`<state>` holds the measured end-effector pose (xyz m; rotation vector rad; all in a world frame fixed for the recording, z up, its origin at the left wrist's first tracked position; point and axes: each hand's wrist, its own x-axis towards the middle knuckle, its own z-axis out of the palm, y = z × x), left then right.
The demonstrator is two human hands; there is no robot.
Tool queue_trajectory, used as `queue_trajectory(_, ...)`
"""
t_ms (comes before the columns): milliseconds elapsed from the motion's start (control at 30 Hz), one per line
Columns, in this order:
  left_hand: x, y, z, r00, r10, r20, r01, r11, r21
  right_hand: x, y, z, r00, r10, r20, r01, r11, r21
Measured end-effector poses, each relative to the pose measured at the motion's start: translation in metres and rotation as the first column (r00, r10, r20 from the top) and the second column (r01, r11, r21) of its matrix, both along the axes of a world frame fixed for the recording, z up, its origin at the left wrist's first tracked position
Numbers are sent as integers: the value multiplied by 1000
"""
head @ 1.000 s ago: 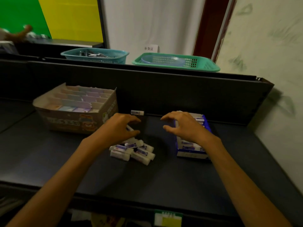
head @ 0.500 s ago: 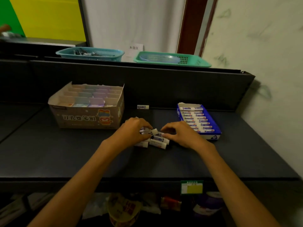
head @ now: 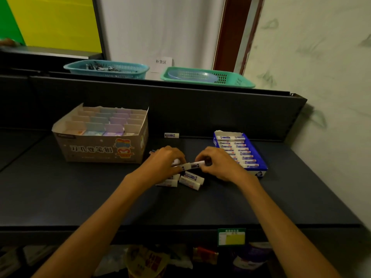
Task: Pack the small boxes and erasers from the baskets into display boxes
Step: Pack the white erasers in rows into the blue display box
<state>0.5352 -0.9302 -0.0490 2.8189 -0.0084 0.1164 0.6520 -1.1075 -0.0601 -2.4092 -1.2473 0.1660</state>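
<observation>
Several loose erasers (head: 189,180) on dark shelf (head: 80,193), nearest. Just above: left hand (head: 162,165) and right hand (head: 218,163) both pinch one eraser (head: 192,165) between them. Beyond: blue display box (head: 259,157) right, cardboard display box (head: 100,151) left, stray eraser (head: 171,135), two baskets (head: 128,72) farthest.

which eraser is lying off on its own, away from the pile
The single eraser at the back of the shelf, against the dark rear panel between the cardboard box and the blue box. Neither hand touches it.
</observation>
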Motion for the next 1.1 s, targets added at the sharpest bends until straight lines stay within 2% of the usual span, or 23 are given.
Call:
queue_trajectory(233, 5, -1, -4, 997, 70, 29, -63, 980, -189, 7, -11, 7, 994, -18, -104, 42, 971, 237)
queue_trajectory(367, 6, 2, -1, 994, 47, 101, -17, 960, -281, 8, -18, 10, 965, 27, -260, 74, 926, 371)
queue_trajectory(500, 5, 5, 5, 978, 28, 207, 41, 945, -324, 9, -19, 13, 937, 20, -349, 159, 866, 475)
queue_trajectory(667, 7, 8, 6, 966, 87, 245, 50, 863, -503, 7, -21, 16, 938, -8, -346, 185, 857, 481)
queue_trajectory(767, 7, 10, 4, 963, 92, 254, 67, 830, -554, 5, -21, 15, 939, -11, -343, 191, 848, 494)
queue_trajectory(1100, 14, 7, -1, 959, 32, 282, 105, 882, -459, 2, -30, 13, 934, -83, -348, 254, 839, 482)
